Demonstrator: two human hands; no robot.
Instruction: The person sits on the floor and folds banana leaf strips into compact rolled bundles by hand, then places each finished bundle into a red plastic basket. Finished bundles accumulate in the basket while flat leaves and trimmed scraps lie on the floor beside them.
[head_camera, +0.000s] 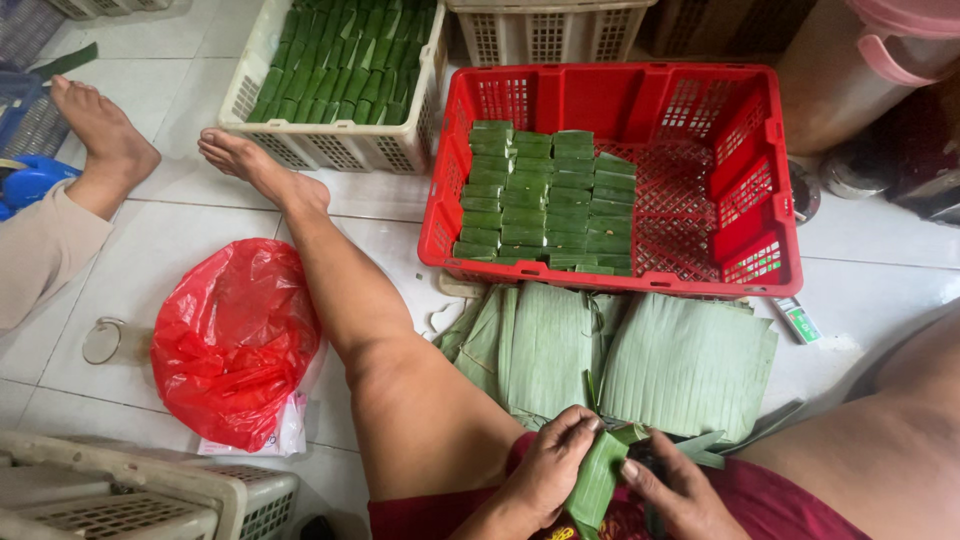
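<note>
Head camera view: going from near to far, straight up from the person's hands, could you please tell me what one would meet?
Left hand and right hand on a folded leaf parcel → stack of flat banana leaves → red crate with rows of green leaf parcels → a pale basket.

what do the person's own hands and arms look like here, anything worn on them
Both hands are bare: no gloves, and no rings or bands that show on the left hand or the right hand. The nails are short and unpainted. The left forearm, seen only near the wrist, has no sleeve. The right arm is out of frame.
</note>
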